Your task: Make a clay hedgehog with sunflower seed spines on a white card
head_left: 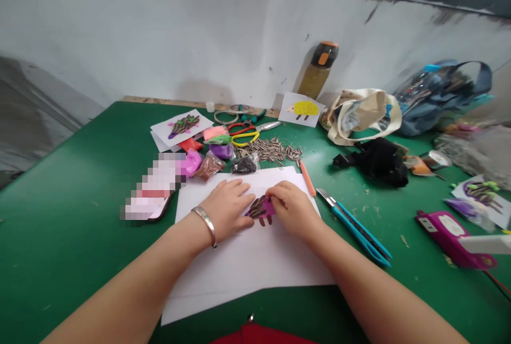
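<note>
White paper sheets [239, 269] lie in front of me, bearing a purple clay hedgehog shape [272, 206] with brown legs and striped sunflower seeds stuck on its left part. My left hand [225, 208], with a silver bangle at the wrist, rests flat on the paper, fingers spread beside the shape's left end. At its right side, my right hand [293, 206] has thumb and forefinger pinched on a dark sunflower seed, mostly covered by the fingertips, at the purple clay. A pile of loose sunflower seeds [271, 150] lies just beyond the paper.
Bagged clay [209, 165], red- and yellow-handled scissors [249, 136] and a finished seed picture [183, 125] sit behind. To the right lie an orange stick [307, 178], a blue utility knife [355, 227] and a magenta power strip [451, 237]. A bottle [317, 72] stands against the wall.
</note>
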`<action>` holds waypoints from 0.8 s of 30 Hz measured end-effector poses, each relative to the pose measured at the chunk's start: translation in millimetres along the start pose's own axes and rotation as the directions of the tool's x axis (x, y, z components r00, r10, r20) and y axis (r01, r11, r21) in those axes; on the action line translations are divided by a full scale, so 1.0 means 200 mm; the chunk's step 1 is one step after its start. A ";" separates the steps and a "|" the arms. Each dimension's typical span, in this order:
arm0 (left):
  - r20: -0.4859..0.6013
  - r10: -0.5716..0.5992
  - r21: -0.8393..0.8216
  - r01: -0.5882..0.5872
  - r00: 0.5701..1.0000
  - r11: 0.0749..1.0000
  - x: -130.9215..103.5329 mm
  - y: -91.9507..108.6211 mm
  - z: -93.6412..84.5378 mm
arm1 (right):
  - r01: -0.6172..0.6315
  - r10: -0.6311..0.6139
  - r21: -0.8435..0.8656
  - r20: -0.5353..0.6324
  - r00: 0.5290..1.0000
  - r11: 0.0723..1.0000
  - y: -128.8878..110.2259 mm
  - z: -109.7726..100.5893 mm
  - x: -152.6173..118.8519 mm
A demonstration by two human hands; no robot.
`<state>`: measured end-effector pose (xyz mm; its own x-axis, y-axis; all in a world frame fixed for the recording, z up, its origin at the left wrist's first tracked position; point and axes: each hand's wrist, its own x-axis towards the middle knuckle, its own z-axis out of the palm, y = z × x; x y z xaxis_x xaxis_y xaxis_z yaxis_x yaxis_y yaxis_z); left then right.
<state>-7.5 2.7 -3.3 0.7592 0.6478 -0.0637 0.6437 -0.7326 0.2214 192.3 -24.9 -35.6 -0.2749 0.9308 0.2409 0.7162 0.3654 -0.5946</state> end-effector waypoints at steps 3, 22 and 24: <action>0.015 0.006 -0.008 -0.005 1.000 1.000 0.00 0.00 0.00 | 0.047 -0.045 -0.058 0.045 0.998 0.997 0.01 -0.02 0.00; 0.003 0.007 -0.039 -0.007 1.000 0.999 0.00 0.00 0.00 | -0.078 0.069 0.082 0.099 0.993 0.994 -0.04 -0.02 0.00; 0.012 0.006 -0.038 -0.006 1.000 0.999 0.00 0.00 0.00 | -0.088 0.079 0.092 0.096 0.992 0.992 -0.05 -0.02 0.00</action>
<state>-6.5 2.5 -2.8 0.7641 0.6409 -0.0736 0.6352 -0.7276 0.2590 188.1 -29.0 -27.5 -0.2777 0.9534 0.1181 0.6757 0.2812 -0.6814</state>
